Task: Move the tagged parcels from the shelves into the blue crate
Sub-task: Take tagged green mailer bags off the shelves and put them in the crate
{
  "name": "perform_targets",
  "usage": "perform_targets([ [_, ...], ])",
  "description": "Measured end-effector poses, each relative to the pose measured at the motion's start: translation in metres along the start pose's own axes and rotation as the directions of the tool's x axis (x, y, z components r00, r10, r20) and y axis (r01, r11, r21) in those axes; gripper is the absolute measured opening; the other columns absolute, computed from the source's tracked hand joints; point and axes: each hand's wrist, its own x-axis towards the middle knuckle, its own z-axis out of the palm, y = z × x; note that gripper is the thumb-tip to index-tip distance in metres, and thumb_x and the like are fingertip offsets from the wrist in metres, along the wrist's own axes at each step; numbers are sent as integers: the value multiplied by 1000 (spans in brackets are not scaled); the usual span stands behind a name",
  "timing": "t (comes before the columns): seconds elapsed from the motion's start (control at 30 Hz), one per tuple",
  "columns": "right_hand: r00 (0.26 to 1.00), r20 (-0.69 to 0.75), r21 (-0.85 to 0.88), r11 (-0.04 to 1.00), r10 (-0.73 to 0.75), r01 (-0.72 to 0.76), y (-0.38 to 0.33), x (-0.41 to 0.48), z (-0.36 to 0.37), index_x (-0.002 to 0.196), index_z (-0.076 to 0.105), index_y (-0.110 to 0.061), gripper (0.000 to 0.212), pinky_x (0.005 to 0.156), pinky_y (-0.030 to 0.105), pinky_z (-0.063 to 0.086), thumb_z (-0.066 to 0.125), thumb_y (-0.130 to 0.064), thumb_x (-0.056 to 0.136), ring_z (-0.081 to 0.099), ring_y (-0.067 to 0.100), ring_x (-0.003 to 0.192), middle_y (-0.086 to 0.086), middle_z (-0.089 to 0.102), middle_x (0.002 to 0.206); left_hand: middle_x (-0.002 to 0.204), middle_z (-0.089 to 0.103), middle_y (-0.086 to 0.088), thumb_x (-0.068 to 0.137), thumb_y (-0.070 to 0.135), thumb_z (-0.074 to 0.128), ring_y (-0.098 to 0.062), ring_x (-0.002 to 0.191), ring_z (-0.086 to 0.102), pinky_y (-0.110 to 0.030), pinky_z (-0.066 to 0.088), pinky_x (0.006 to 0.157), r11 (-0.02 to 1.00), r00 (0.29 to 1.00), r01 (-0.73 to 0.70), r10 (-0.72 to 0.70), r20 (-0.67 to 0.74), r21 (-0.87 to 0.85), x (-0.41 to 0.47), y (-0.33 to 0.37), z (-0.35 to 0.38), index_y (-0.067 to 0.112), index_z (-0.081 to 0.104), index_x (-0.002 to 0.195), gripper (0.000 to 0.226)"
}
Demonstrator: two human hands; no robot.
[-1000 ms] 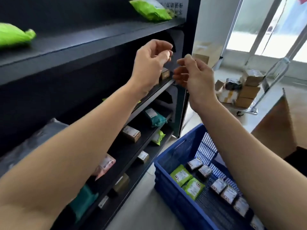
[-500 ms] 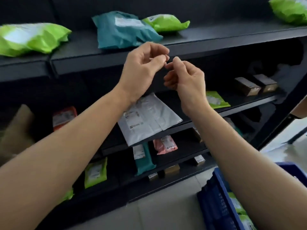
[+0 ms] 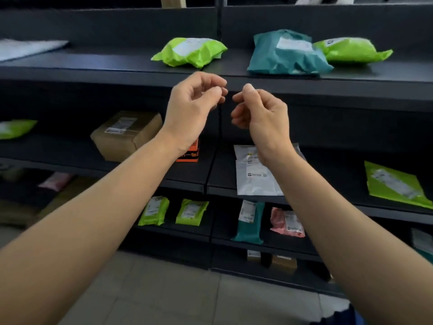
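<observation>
Entry, hands: my left grip (image 3: 194, 109) was raised in front of the top tier of the black metal shelves (image 3: 93, 66), fingers curled in, thumb pressed to forefinger, with nothing visible between them. My right grip (image 3: 262, 116) was just beside it but apart, curled the same way and holding no parcel. Entry, stock: a crumpled lime-green plastic mailer (image 3: 189, 51) and a teal plastic mailer (image 3: 285, 55) lay on the top shelf just above both grips. A second lime-green mailer (image 3: 351, 49) appeared to touch the teal one. A flat white plastic mailer (image 3: 255, 177) lay under my right wrist, its near edge at the shelf lip. Entry, hazards as I judged them: the labels were too blurred to read, so I could have taken a wrong parcel. A pinch on loose film could have slipped. Lifting the teal mailer might have dragged its neighbour off the shelf. A lowered forearm could have swept the white mailer to the floor. The blue crate was not plainly in view, so a blind drop might have missed it.
</observation>
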Motion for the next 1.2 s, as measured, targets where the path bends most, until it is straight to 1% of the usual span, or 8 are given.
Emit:
perform_targets([
  [0.13,999,34,44,999,-16,15,-9,-21,-1,75,65,-12,30,52,17,47,49,-23,98,56,8,51,5,60,61,92,67,-6,91,3,51,-12,87,66,-22,54,81,1000,997,-22,23,-76,21,-31,12,1,7,64,98,15],
  [0.23,996,87,52,999,-10,5,-14,-41,-3,75,65,-13,30,52,18,47,49,-24,98,57,9,52,5,61,61,92,67,-4,91,4,51,-8,87,66,-23,54,83,997,990,-25,34,-139,71,-60,21,-1,8,64,98,15],
  [0.33,985,170,71,997,21,-34,-15,-63,0,77,65,-12,30,53,19,48,49,-25,98,58,10,52,6,61,63,92,67,-2,91,5,52,-7,88,66,-22,54,82,991,980,26,1,-198,130,-92,27,-8,12,65,96,16],
  [0.47,967,254,136,990,12,-47,-23,-90,9,76,65,-13,30,53,17,47,48,-24,98,57,9,53,5,61,62,95,67,-5,91,4,51,-8,90,66,-22,54,84,980,961,57,-3,-277,188,-124,44,-21,7,65,100,16],
  [0.63,955,296,161,986,-21,-28,-35,-108,25,75,65,-14,31,56,23,48,48,-25,99,58,18,59,6,60,64,98,66,-12,91,1,51,-10,90,65,-18,53,79,981,944,32,33,-327,193,-142,63,-39,2,64,101,16],
  [0.9,960,275,120,992,-54,21,-39,-118,65,77,65,-15,30,56,19,49,47,-25,99,59,11,57,3,62,64,101,68,-12,92,5,51,-12,93,67,-23,54,84,982,950,17,43,-309,190,-146,58,-80,5,64,102,17],
  [1.1,971,238,112,994,-19,-8,-27,-128,125,80,65,-12,29,53,15,47,47,-24,99,57,10,56,4,61,65,100,68,-10,92,8,51,-14,94,67,-26,55,86,987,959,19,27,-281,159,-145,40,-141,10,64,102,16],
  [1.2,974,227,83,997,-10,-9,-17,-135,160,82,66,-10,29,55,16,48,47,-25,99,58,8,56,3,61,65,99,67,-7,93,8,50,-13,94,67,-24,55,85,989,962,26,15,-273,146,-146,29,-177,10,63,103,17],
])
